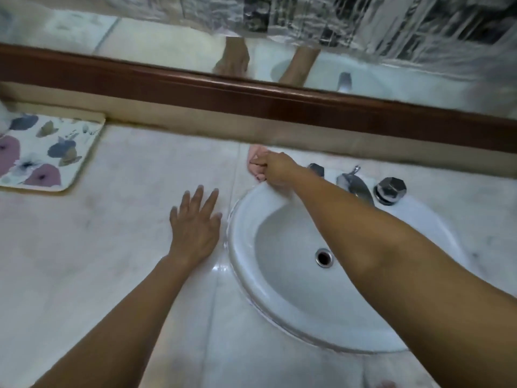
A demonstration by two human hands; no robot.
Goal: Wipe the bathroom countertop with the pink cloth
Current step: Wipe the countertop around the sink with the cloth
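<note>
Right hand [275, 169] grips the soft, bunched cloth [256, 161] at the counter's [126, 247] back edge; left hand [194, 225] lies flat, open.

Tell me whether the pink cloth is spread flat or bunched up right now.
Bunched up. The right hand grips the pink cloth as a small wad on the countertop, just behind the sink rim.

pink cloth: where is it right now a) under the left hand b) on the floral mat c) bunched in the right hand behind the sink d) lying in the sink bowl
c: the right hand grips the pink cloth on the countertop just behind the sink rim, while the left hand lies flat with no cloth under it.
</note>
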